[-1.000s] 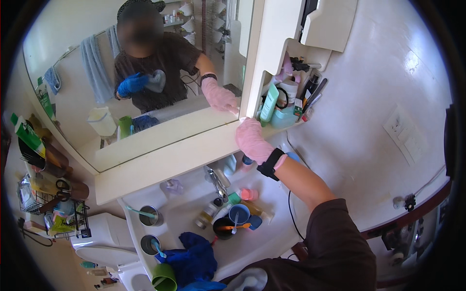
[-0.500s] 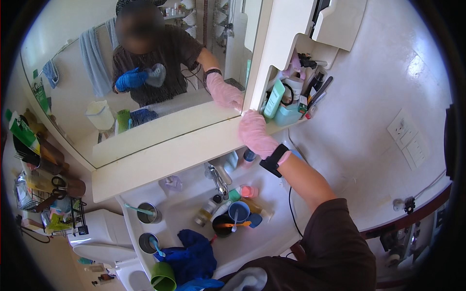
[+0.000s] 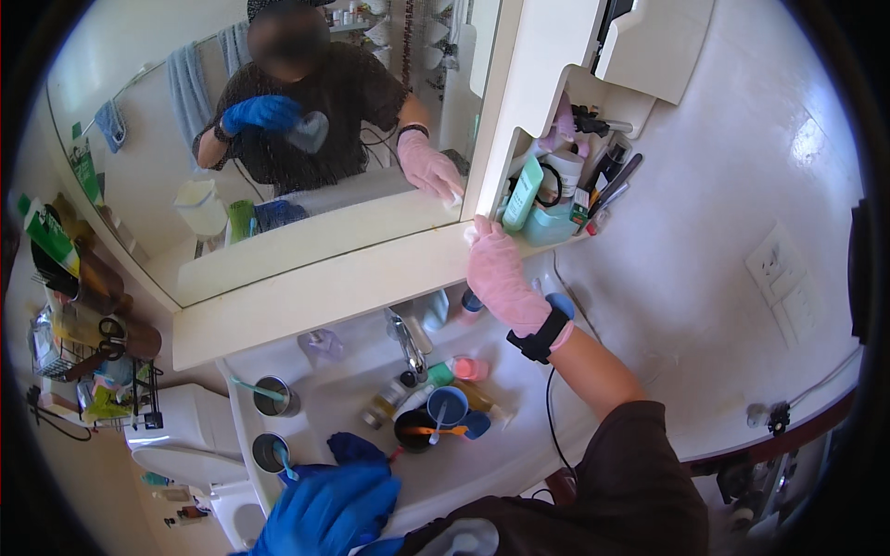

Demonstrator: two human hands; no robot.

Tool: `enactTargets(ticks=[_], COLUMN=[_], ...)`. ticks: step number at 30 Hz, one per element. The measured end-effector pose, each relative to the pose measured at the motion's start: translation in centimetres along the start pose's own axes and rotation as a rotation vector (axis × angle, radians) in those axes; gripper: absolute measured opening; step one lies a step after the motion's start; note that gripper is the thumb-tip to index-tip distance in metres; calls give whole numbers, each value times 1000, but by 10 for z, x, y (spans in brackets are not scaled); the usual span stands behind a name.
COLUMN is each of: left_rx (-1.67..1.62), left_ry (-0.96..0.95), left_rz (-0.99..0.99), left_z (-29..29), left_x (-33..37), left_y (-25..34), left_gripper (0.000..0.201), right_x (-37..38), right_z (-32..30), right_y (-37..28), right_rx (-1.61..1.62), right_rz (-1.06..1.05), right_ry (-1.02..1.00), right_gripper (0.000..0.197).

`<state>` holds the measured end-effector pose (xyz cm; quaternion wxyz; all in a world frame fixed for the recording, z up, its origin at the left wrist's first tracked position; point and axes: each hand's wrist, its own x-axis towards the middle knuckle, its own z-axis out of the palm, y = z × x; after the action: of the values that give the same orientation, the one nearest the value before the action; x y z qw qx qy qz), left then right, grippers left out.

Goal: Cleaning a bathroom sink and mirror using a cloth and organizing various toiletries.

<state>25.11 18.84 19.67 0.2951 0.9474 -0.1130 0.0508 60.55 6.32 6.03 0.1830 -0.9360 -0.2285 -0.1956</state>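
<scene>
My right hand (image 3: 503, 283), in a pink glove with a black wristband, is closed at the right end of the cream ledge (image 3: 324, 292) under the mirror (image 3: 334, 199). A small white wad (image 3: 471, 234) shows at its fingertips; its kind is unclear, and the reflection also shows white there. My left hand (image 3: 329, 505), in a blue glove, is raised low in the picture with its fingers stretched out, somewhat blurred. It holds nothing that I can see. Behind it lies a dark blue cloth (image 3: 355, 448) on the sink's edge, partly covered by the hand.
Inside the sink sit a blue cup (image 3: 447, 405), a dark cup and several bottles beneath the faucet (image 3: 406, 338). Two metal cups (image 3: 276, 396) with toothbrushes line its left rim. Right of my right hand, an open shelf holds a teal tube (image 3: 523, 195) and toiletries. A toilet (image 3: 181, 408) stands left.
My left hand has risen into view from the lower edge, covering the green cup and part of the cloth. My right hand has shifted slightly down and right, exposing the white wad.
</scene>
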Motion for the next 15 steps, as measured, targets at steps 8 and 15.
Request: enactTargets(ticks=[8,15], left_rx=[644,634], left_ry=[66,36], left_rz=[-72,-151], left_z=[75,104], left_x=[152,185], left_y=[-96,-132], left_gripper=[59,63], right_x=[17,34], right_z=[30,29], right_y=[11,21], right_rx=[-57,-16], right_rz=[-111,-61], right_ry=[84,82], right_gripper=[21,15])
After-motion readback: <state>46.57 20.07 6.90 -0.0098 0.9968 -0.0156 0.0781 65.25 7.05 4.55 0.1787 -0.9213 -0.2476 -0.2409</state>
